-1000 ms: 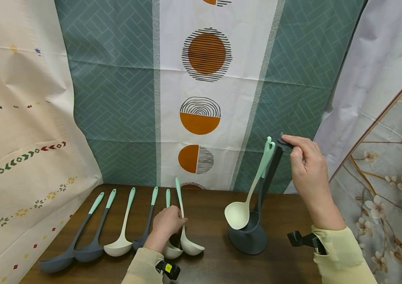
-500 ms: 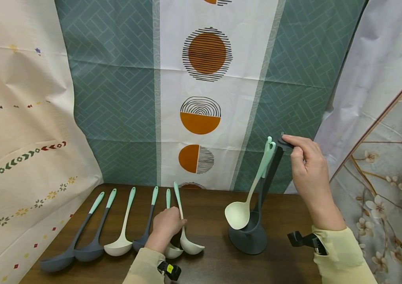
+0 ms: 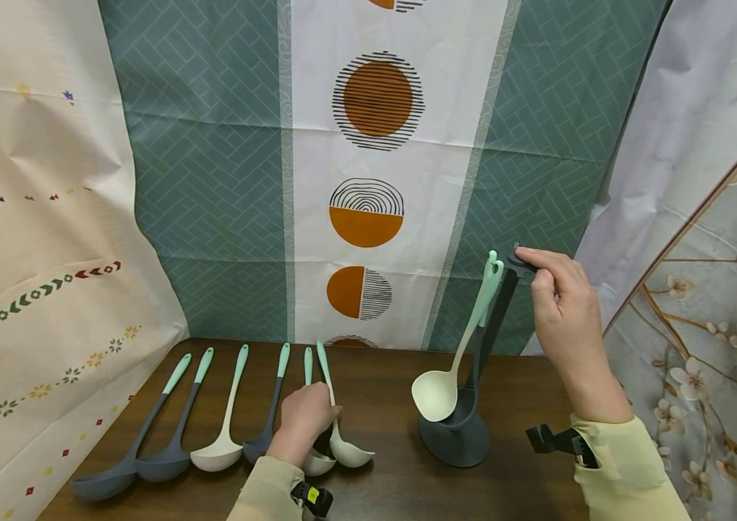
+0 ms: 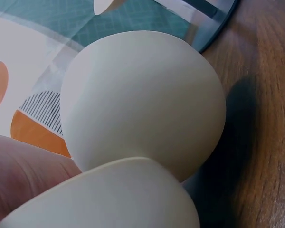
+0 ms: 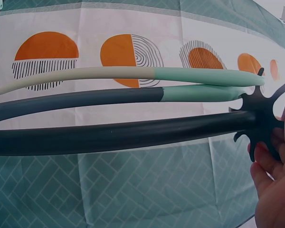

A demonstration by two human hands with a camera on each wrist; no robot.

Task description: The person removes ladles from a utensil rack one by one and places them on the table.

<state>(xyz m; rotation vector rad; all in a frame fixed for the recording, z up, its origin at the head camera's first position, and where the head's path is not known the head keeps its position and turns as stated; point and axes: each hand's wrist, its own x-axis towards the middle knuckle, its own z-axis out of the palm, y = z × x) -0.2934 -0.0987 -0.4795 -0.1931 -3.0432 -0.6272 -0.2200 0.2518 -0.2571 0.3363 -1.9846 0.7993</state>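
Observation:
My left hand (image 3: 306,418) pinches the handle of a white ladle (image 3: 350,452) with a mint grip, the rightmost in a row on the table. Most of the fingers are hidden from the head view. Under that hand lies another white ladle (image 3: 318,462). Bowl backs of two white ladles fill the left wrist view, the farther ladle (image 4: 142,99) beyond the nearer ladle (image 4: 104,199). My right hand (image 3: 566,311) grips the hooked top (image 5: 262,116) of a dark utensil stand (image 3: 456,440). A white ladle (image 3: 436,394) and a dark-stemmed utensil (image 5: 85,99) hang from the hooks.
Left of my left hand lie a dark ladle (image 3: 257,445), a white ladle (image 3: 217,454) and two more dark ladles, one dark ladle (image 3: 165,463) beside another dark ladle (image 3: 108,483). Brown table (image 3: 394,405) shows between row and stand. Patterned cloth (image 3: 212,181) hangs behind.
The rightmost ladle's handle tip has dropped lower and slightly left, while its bowl stays nearly in place. My left hand has shifted a little; the right hand stays still on the stand.

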